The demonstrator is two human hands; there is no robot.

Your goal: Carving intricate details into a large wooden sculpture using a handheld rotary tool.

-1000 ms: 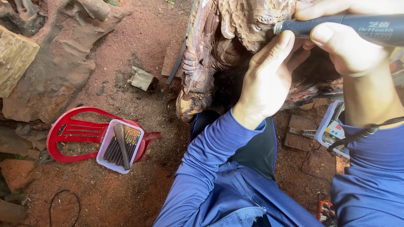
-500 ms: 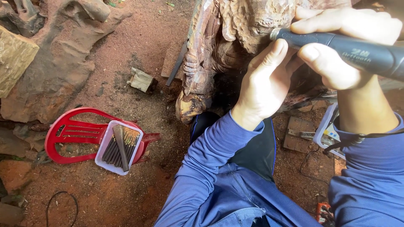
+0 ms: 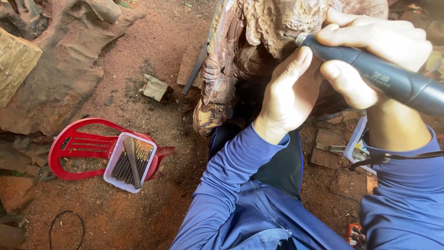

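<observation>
A big wood carving stands at the top, over the red earth. At the left lies a pale log beside reddish root wood. A red plastic chair lies on the ground, and on it sits a white tray full of chisels. The right hand is wrapped tight around a black rotary tool, whose tip touches the carving. The left hand rests against the carving with fingers together, thumb pressing under the tool's front. A small wood block lies well apart.
</observation>
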